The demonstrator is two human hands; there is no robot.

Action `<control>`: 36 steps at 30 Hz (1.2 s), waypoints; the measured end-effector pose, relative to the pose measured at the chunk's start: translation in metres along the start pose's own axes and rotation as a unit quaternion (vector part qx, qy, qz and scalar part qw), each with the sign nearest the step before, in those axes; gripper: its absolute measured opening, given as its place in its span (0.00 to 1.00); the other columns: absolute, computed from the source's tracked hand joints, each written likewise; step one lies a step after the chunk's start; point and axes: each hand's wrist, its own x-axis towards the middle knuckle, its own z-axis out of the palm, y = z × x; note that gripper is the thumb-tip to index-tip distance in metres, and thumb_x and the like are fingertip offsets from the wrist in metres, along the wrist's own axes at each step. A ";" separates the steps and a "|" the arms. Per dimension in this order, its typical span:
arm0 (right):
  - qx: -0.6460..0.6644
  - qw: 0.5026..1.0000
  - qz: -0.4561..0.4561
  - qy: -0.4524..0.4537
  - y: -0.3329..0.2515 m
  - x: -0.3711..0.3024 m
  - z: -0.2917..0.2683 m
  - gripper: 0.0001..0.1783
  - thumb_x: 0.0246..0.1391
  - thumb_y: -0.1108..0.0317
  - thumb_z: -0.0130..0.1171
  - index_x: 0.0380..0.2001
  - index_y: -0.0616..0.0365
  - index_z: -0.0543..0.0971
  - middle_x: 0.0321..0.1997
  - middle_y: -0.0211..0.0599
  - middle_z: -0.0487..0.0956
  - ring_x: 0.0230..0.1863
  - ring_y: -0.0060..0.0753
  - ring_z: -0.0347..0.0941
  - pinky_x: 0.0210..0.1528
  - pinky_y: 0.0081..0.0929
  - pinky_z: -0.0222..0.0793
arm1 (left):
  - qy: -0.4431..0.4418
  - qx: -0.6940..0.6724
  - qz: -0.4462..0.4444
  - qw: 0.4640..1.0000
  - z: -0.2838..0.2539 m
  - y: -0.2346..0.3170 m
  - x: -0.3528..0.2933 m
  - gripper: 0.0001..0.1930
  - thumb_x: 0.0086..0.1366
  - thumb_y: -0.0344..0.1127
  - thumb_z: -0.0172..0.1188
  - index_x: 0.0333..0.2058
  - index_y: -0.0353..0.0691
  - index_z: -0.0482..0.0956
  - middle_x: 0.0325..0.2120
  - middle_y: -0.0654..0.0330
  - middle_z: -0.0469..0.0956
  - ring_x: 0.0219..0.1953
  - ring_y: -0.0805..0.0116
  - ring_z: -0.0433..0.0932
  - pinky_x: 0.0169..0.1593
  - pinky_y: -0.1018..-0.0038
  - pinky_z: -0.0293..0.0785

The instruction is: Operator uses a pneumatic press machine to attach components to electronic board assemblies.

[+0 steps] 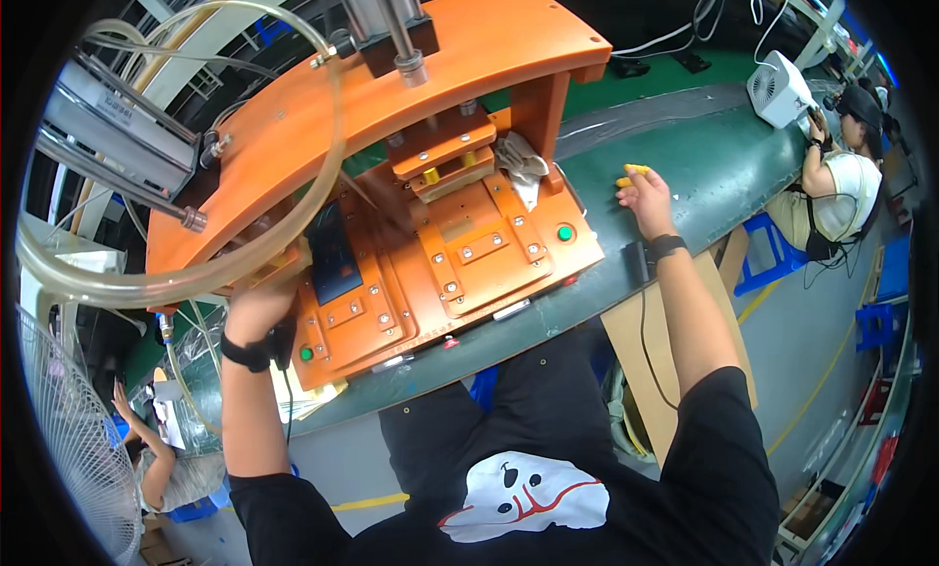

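My left hand (262, 310) reaches into the left side of an orange press machine (460, 57). Its fingers are hidden behind a clear hose (328, 189) and the press's orange parts. Close to it, a dark, flat rectangular panel (335, 258) lies on the left orange fixture plate (357, 312). My right hand (648, 202) hovers over the green bench to the right of the press, its loosely bent fingers apart and wearing yellow finger covers (636, 170). Nothing shows in it. The right fixture (479, 248) sits under a raised press head (445, 150).
A white cloth (523, 165) lies by the press's right post. Green buttons (564, 233) mark its front corners. A white fan (778, 89) stands farther along the bench (704, 145), near a seated person (841, 165). Cardboard (675, 321) leans below the bench edge. Another person's arm (147, 439) shows at left.
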 end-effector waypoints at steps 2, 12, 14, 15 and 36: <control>0.002 1.000 0.002 -0.004 0.002 0.003 0.000 0.11 0.67 0.67 0.57 0.47 0.63 0.75 0.33 0.38 0.79 0.24 0.25 0.77 0.26 0.20 0.76 | -0.004 -0.025 -0.008 1.000 -0.005 0.015 -0.016 0.12 0.68 0.36 0.61 0.44 0.34 0.79 0.34 0.53 0.81 0.37 0.55 0.80 0.40 0.65 0.75; -0.020 1.000 0.001 0.004 0.004 0.006 0.004 0.12 0.66 0.68 0.56 0.47 0.64 0.75 0.34 0.40 0.79 0.24 0.25 0.77 0.26 0.21 0.75 | -0.014 -0.004 0.057 0.998 -0.008 0.038 -0.070 0.21 0.64 0.31 0.60 0.55 0.30 0.73 0.60 0.43 0.68 0.63 0.43 0.65 0.67 0.62 0.59; -0.021 1.000 -0.001 0.005 0.004 0.005 0.002 0.12 0.66 0.68 0.56 0.47 0.65 0.75 0.34 0.40 0.79 0.24 0.25 0.77 0.26 0.21 0.75 | -0.010 -0.017 0.058 0.998 -0.002 0.038 -0.073 0.22 0.64 0.32 0.60 0.55 0.30 0.73 0.60 0.43 0.67 0.64 0.43 0.65 0.67 0.62 0.59; -0.020 1.000 -0.002 0.005 0.004 0.006 0.004 0.12 0.66 0.68 0.56 0.47 0.65 0.75 0.34 0.40 0.79 0.24 0.26 0.77 0.26 0.21 0.75 | -0.006 -0.029 0.058 0.998 0.001 0.037 -0.076 0.23 0.63 0.34 0.61 0.56 0.31 0.73 0.61 0.43 0.66 0.64 0.44 0.64 0.67 0.62 0.59; -0.210 0.977 0.009 -0.023 -0.006 0.012 0.034 0.12 0.60 0.67 0.61 0.43 0.61 0.77 0.35 0.40 0.80 0.28 0.30 0.79 0.29 0.27 0.77 | 0.147 0.021 0.070 0.986 0.068 0.036 -0.115 0.47 0.48 0.47 0.74 0.63 0.32 0.64 0.68 0.41 0.57 0.72 0.39 0.53 0.73 0.51 0.47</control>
